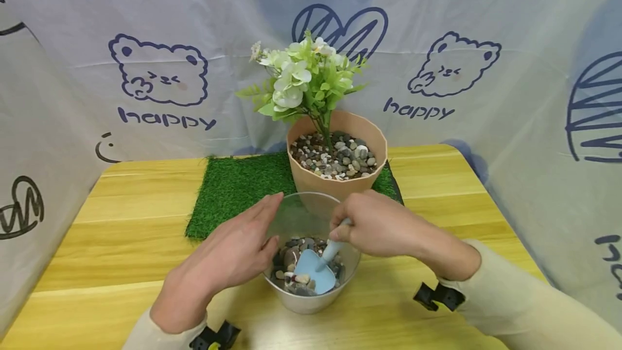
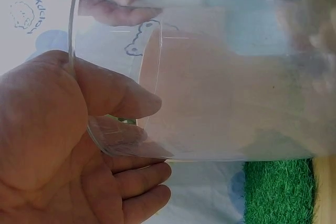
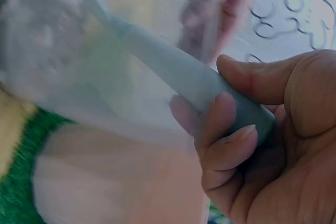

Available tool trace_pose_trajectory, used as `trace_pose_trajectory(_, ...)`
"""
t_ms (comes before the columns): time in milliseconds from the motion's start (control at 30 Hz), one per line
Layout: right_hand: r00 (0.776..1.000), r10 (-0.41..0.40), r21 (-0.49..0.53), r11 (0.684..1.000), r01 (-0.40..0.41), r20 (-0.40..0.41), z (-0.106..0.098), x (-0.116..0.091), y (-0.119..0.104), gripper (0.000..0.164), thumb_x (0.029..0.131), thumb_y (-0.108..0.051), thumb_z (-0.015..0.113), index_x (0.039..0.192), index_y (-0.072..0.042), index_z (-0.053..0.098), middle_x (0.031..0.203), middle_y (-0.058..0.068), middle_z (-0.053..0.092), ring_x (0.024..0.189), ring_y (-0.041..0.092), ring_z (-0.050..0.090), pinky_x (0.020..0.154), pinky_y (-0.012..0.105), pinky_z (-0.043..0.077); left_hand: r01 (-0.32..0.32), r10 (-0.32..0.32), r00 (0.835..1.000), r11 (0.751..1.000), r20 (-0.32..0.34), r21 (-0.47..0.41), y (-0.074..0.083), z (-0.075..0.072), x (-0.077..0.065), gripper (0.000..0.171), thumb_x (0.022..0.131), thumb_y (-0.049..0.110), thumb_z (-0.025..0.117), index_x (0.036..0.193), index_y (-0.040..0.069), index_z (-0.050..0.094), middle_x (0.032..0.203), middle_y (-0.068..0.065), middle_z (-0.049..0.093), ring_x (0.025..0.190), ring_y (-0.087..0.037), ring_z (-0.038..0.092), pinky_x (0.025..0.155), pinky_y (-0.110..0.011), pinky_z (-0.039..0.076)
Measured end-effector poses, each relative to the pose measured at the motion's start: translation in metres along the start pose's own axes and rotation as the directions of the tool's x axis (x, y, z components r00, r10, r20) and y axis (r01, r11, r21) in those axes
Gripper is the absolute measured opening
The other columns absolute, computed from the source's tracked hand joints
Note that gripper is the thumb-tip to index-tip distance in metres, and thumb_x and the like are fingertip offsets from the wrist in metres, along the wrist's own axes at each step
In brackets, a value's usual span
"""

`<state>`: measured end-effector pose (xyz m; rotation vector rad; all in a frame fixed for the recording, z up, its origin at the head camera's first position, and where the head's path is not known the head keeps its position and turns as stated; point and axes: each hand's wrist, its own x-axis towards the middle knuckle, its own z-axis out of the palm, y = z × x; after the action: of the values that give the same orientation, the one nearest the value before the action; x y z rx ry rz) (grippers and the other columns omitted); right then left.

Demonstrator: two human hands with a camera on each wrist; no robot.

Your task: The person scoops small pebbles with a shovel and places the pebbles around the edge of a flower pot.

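A clear bucket (image 1: 351, 271) stands near the table's middle with mixed stones (image 1: 291, 255) at its bottom. My left hand (image 1: 233, 250) holds it at the left side of its rim, the thumb (image 2: 126, 95) and the fingers spread around the wall. My right hand (image 1: 376, 223) grips the handle of a light blue hand shovel (image 1: 316, 269). The shovel's blade points down into the bucket, among the stones. In the right wrist view the fingers curl round the pale handle (image 3: 173, 69).
Behind the bucket, a peach flowerpot (image 1: 311, 177) holds stones and white flowers (image 1: 296, 77) with green leaves. The pot stands on a green turf mat (image 1: 233, 193). The wooden table (image 1: 97, 242) is enclosed by printed cloth (image 1: 233, 20) at the back and sides.
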<state>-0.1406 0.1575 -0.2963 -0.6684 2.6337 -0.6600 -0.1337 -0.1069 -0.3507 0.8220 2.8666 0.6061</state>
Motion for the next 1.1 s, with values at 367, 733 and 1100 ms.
trace_pose_trajectory(367,0.999,0.036,0.088,0.996,-0.033,-0.038,-0.004,-0.003,0.005,0.014,0.098,-0.018,0.072,0.089,-0.019,0.083,0.077,-0.006,0.072,0.058,0.013,0.046,0.056,0.029,0.043,0.005,-0.005,1.0,1.0,0.002,0.003,0.0,0.0,0.001,0.076,0.104,0.026,0.059,0.168,0.005,0.023,0.171,-0.019,0.03,0.155,-0.037,0.037,0.126,-0.055,0.035)
trace_pose_trajectory(733,0.996,0.047,0.213,0.977,-0.03,-0.077,-0.008,-0.012,0.014,0.015,0.099,-0.017,0.071,0.091,-0.014,0.083,0.058,-0.004,0.054,0.051,0.011,0.039,0.047,0.022,0.03,-0.001,0.001,1.0,1.0,0.005,0.0,0.0,-0.001,0.0,0.076,0.104,0.025,0.058,0.168,0.004,0.023,0.171,-0.019,0.029,0.156,-0.036,0.035,0.128,-0.054,0.032)
trace_pose_trajectory(1100,0.993,0.107,0.334,0.939,-0.083,-0.055,-0.01,-0.021,0.025,0.016,0.101,-0.016,0.068,0.093,-0.012,0.082,0.06,0.001,0.056,0.052,0.015,0.042,0.046,0.022,0.029,-0.003,0.003,1.0,1.0,0.002,-0.009,0.0,0.0,-0.001,0.075,0.104,0.025,0.058,0.168,0.005,0.023,0.171,-0.019,0.029,0.157,-0.036,0.034,0.128,-0.054,0.032)
